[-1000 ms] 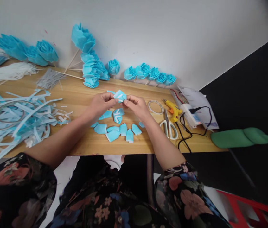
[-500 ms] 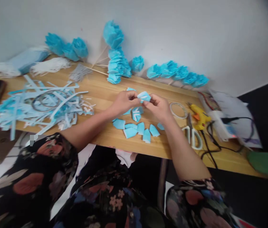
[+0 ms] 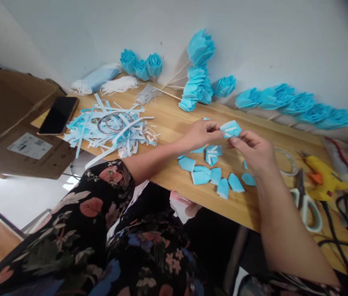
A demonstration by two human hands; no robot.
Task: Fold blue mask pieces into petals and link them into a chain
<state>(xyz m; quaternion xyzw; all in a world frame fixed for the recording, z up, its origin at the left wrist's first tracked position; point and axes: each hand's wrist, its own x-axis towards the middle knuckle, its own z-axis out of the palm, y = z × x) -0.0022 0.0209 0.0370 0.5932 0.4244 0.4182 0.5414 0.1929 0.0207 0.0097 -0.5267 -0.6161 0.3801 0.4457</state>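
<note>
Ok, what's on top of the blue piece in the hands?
White stripes show on the blue piece between the left hand and right hand; its far side and covered edges are hidden.

No txt legible; box (image 3: 7, 105) label (image 3: 30, 146) seems too sm.

Flowers (image 3: 275, 99) are lining the back of the bench (image 3: 172, 119); cut strips (image 3: 127, 137) are lying left (phone (image 3: 58, 116) resting farther left); petal pieces (image 3: 215, 176) are lying mid-bench, scissors (image 3: 301, 185) to their right, glue gun (image 3: 327, 181) beyond.
</note>
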